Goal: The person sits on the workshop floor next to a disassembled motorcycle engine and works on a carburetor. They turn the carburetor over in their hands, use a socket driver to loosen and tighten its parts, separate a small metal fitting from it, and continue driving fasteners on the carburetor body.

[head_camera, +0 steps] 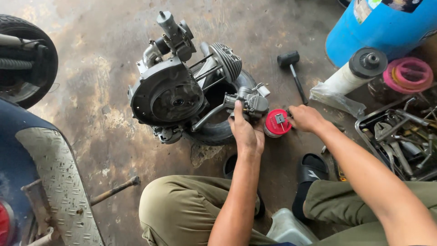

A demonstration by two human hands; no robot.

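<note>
Here we grip the grey carburettor point(249, 103) in the left hand point(246, 132), fingers wrapped round it, above the tyre point(218, 132) beside the engine point(173, 91). Its long axis runs left-right, its tube pointing left. The right hand point(306, 118) pinches a small part at the red-lidded tin point(277, 123); a loose grip could drop either.

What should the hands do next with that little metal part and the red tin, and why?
Probably the right hand should lift whatever small piece it is pinching beside the red-lidded tin over to the carburetor. The left hand already grips that carburetor by the engine resting on the tyre, so it looks ready. The piece itself is too small to tell.
</note>
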